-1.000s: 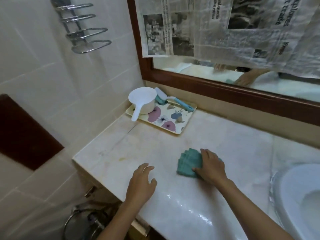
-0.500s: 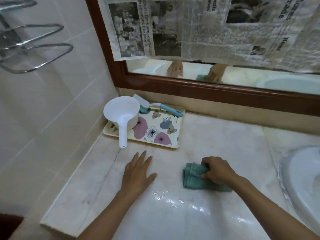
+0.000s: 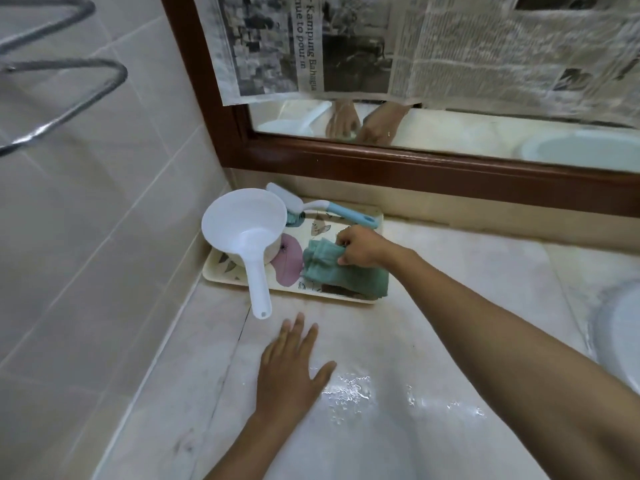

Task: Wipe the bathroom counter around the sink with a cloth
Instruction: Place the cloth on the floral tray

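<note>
Your right grip (image 3: 360, 247) reaches to the centre of the frame, fingers curled and pinching the top edge of the folded teal cloth (image 3: 341, 273). The cloth is over the right half of the flower-print tray (image 3: 225, 278), and its lower folds reach the tray's near right corner. A dark shadow lies under its lower edge, so you cannot tell whether it lies flat on the tray. Your left grip (image 3: 291, 372) is released, its palm and straight, spread fingers pressed flat on the marble desk (image 3: 467, 271) in the lower middle of the frame, apart from the tray. Just right of that grip a wet patch (image 3: 346, 389) shines on the stone. On the tray's left half stands a white plastic water dipper (image 3: 242, 226), its handle pointing toward the bottom of the frame and overhanging the tray's near edge. Behind it lies a scrub brush (image 3: 349, 216) with a white head and a blue handle, along the tray's far edge. The white sink (image 3: 620, 344) shows at the right edge. Across the top, newspaper sheets (image 3: 450, 46) cover most of the wood-framed mirror (image 3: 381, 164), and a chrome towel rack (image 3: 69, 91) hangs on the tiled wall at upper left.
</note>
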Demonstrator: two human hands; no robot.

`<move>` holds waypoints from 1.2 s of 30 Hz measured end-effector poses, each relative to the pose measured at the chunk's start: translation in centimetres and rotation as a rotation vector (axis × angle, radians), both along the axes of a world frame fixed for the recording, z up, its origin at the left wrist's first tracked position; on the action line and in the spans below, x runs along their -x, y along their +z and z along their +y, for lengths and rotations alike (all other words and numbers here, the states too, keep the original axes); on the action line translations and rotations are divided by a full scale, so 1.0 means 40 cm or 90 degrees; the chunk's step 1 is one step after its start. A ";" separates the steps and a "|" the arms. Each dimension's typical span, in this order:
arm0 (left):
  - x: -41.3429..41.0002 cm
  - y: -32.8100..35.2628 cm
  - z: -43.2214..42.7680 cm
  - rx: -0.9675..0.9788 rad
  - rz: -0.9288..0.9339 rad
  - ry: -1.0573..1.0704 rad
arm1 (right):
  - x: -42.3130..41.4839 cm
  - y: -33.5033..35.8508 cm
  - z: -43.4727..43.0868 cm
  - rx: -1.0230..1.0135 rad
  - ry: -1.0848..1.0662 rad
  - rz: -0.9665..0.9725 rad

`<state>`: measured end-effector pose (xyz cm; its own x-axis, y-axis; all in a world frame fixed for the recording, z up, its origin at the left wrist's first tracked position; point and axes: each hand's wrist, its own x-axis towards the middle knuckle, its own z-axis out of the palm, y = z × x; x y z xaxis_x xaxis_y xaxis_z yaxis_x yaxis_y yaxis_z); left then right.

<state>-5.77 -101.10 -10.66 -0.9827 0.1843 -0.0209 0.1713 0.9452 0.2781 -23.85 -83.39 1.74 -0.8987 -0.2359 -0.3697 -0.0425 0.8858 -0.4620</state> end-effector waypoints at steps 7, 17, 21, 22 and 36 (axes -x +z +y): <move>0.005 -0.001 -0.001 0.003 0.014 -0.002 | 0.019 -0.121 -0.037 -0.123 0.062 0.021; 0.010 0.002 0.004 -0.008 -0.019 0.006 | -0.051 -0.174 -0.046 -0.060 -0.014 0.249; 0.011 0.000 0.005 -0.019 -0.019 0.006 | -0.055 -0.188 -0.044 -0.059 0.003 0.261; 0.011 0.002 0.007 -0.024 -0.019 0.009 | -0.057 -0.192 -0.044 -0.075 0.001 0.276; 0.007 0.029 0.013 -0.032 -0.117 0.003 | -0.256 -0.173 0.022 -0.079 -0.135 0.264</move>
